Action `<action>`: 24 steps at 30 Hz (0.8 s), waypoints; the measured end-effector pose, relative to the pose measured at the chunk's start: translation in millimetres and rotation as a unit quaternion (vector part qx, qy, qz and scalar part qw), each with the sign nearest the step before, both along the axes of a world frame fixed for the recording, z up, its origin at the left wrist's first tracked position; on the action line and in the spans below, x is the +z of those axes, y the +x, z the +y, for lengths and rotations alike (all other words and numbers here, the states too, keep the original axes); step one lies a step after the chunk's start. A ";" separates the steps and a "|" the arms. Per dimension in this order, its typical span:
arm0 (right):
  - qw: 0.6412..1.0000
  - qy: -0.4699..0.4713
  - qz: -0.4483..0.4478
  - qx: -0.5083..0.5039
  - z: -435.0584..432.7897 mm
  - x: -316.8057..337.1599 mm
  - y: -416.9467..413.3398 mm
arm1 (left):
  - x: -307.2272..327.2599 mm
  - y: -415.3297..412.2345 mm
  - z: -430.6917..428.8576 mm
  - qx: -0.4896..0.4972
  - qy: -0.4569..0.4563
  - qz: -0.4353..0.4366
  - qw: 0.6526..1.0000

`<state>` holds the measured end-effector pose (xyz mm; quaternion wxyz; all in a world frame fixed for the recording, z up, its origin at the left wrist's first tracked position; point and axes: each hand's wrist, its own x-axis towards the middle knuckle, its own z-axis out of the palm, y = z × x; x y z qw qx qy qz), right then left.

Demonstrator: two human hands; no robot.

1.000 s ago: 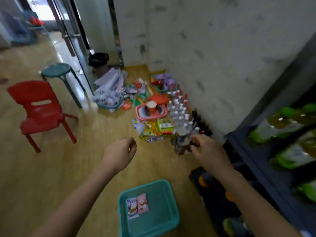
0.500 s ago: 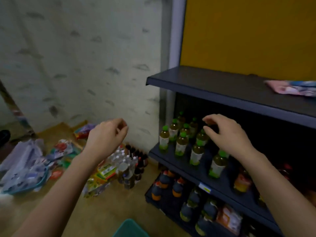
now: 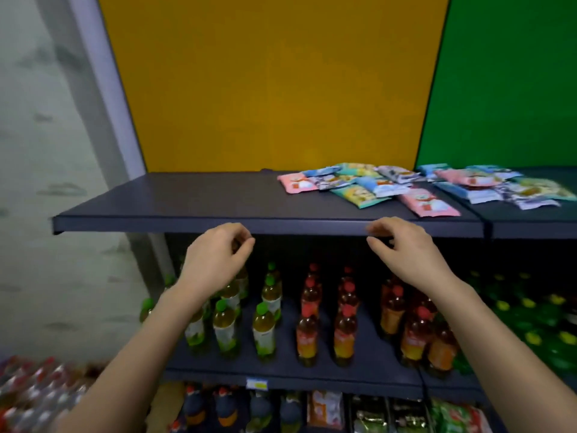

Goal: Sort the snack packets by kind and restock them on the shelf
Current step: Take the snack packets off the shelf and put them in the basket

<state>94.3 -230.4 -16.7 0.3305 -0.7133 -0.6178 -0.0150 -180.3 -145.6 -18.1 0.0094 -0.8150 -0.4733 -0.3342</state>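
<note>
Several snack packets (image 3: 368, 189) lie in a mixed pile on the right part of the dark top shelf (image 3: 193, 198): pink, blue, teal and white ones, overlapping. A second mixed pile (image 3: 502, 187) lies on the adjoining shelf section further right. My left hand (image 3: 218, 257) hovers just below the shelf's front edge, fingers curled in against the thumb, holding nothing. My right hand (image 3: 402, 248) is level with it, about a hand's width below and left of the nearest pink packet (image 3: 429, 206), fingers bent and apart, empty.
Green-capped tea bottles (image 3: 263, 326) and red-capped bottles (image 3: 343, 326) stand on the shelf below my hands. Dark bottles and more packets (image 3: 324, 407) fill the bottom shelf. Wrapped water bottles (image 3: 34, 385) sit on the floor at left. Yellow and green back panels rise behind.
My view swung from the floor and teal basket up to the shelf front. Both hands rose from the bottle level to just under the top shelf's edge, still empty.
</note>
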 end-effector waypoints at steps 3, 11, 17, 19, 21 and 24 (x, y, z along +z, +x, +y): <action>1.000 -0.002 -0.016 0.003 24.8 6.4 36.1 | 3.2 57.5 25.8 -0.007 -0.024 -0.013 1.000; 0.999 -0.017 -0.027 0.010 106.1 32.5 93.6 | 5.1 131.1 101.2 0.070 -0.082 -0.047 0.993; 0.991 -0.104 -0.070 -0.038 164.2 39.6 112.6 | 6.1 144.2 152.2 0.093 -0.118 -0.062 0.987; 0.983 -0.148 -0.087 -0.066 177.8 39.0 114.1 | 8.0 149.8 171.7 0.101 -0.143 -0.060 0.983; 0.974 -0.186 -0.098 -0.086 189.0 39.2 115.7 | 11.4 157.9 190.1 0.113 -0.183 -0.049 0.975; 0.960 -0.241 -0.108 -0.092 200.9 45.6 119.9 | 19.4 171.7 213.2 0.126 -0.249 -0.054 0.959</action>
